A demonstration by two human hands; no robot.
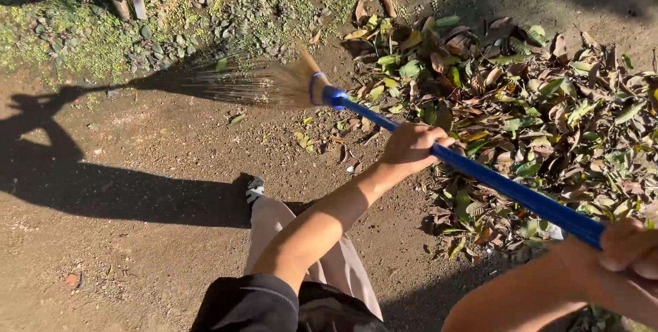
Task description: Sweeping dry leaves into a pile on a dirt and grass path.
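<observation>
Dirt ground (pixel 137 236) fills most of the view, and by the look of it the sweeping is partway done: the left and middle stretch is mostly bare, w/ only a few stray leaves near the broom head, while a big leaf pile (pixel 521 113) of green and brown leaves covers the right side. More loose leaves lie at the pile's upper edge, so that bit seems left to gather. Gravel strip (pixel 205 3) w/ green moss runs along the top, untouched as far as I can judge. Broom (pixel 329 95) lies diagonally across the frame, blue handle running from lower right to upper left, tan bristles fanned out and blurred over the dirt by the gravel edge. Left hand (pixel 411 145) is closed round the handle's middle, fingers wrapped fully; right hand (pixel 627 250) grips the handle's top end at lower right, fingers curled tight too. No packages, labels or signs in view.
</observation>
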